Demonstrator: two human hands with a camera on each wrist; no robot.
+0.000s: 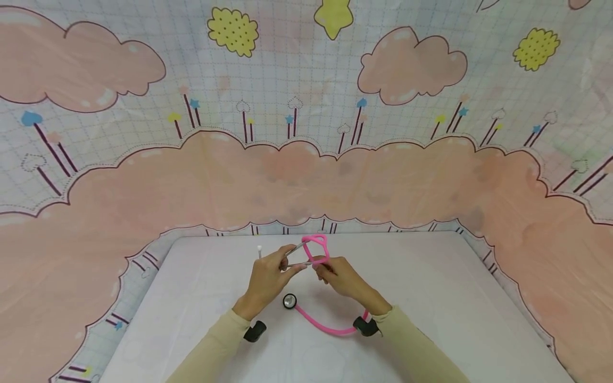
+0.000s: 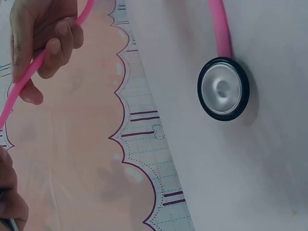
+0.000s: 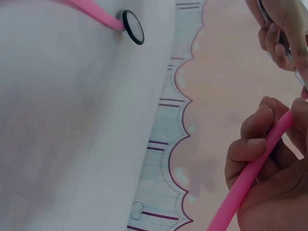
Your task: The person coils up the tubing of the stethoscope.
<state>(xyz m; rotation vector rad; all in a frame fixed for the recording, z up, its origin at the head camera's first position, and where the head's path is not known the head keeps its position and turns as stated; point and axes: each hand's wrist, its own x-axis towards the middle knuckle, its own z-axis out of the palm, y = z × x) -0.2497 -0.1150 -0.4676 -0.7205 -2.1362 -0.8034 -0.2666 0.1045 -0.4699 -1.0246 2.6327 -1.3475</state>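
A pink stethoscope is held up over the white table, its tubing (image 1: 320,322) hanging in a curve. My left hand (image 1: 268,274) grips the metal ear tubes (image 1: 298,264), and a white ear tip (image 1: 259,248) sticks up behind it. Curled fingers of my right hand (image 1: 342,275) hold the pink tubing near its upper loop (image 1: 325,244); the right wrist view shows the tube (image 3: 250,175) crossing that palm. Below the hands, the round chest piece (image 2: 222,89) with its black rim is at the tubing's end. The other ear tip is hidden.
The white table (image 1: 167,319) spreads beneath both hands. Behind it and along its sides runs a printed cloth (image 1: 335,181) with clouds and stars. Black wrist devices (image 1: 255,331) sit at both sleeves; the tubing passes by the right one (image 1: 366,326).
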